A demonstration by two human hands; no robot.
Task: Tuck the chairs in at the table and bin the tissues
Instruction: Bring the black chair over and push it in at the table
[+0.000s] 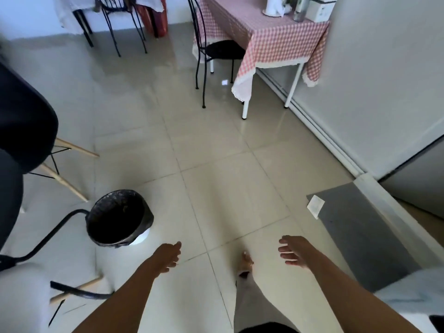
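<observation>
My left hand (169, 257) and my right hand (296, 251) hang low over the tiled floor, fingers apart, holding nothing. A round bin (119, 218) lined with a black bag stands on the floor just left of my left hand. Far ahead, a black metal chair (216, 50) stands with its seat partly under the table (266, 37) with the pink checked cloth. A white tissue roll (274, 6) stands on that table's far end. A second black metal chair (125, 22) stands by another table at the top left.
A dark chair (24, 121) with wooden legs crowds the left edge. A grey mat (360, 236) with a white paper (316, 206) on it lies at the right beside a white wall. My foot (245, 263) is on the tiles between my hands.
</observation>
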